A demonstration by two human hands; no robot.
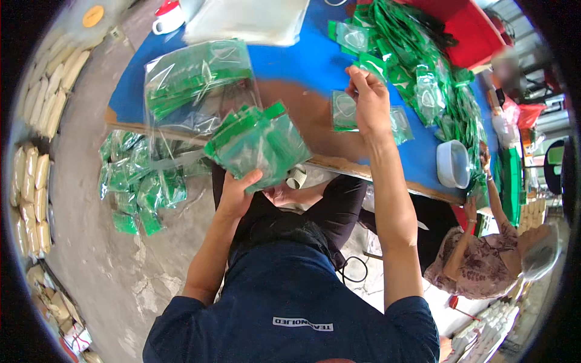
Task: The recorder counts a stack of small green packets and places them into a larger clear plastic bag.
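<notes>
My left hand point(237, 192) grips a fanned stack of green and clear plastic packets point(266, 148) in front of the table edge, its thumb on top. My right hand point(370, 100) is raised above the blue table point(284, 66), fingers drawn together; whether anything is between them is hard to make out. Below it, small green-edged packets point(344, 112) lie on the tabletop, partly covered by my wrist. To the left, a large clear bag point(200, 78) with green packets inside lies over the table's edge.
A long heap of green packets point(417, 78) runs along the right, by a red bin point(475, 33) and a white bowl point(452, 164). Clear sheets point(245, 21) and a red-and-white mug point(168, 17) stand far left. Filled bags point(148, 187) lie on the floor. Another person point(484, 260) works at right.
</notes>
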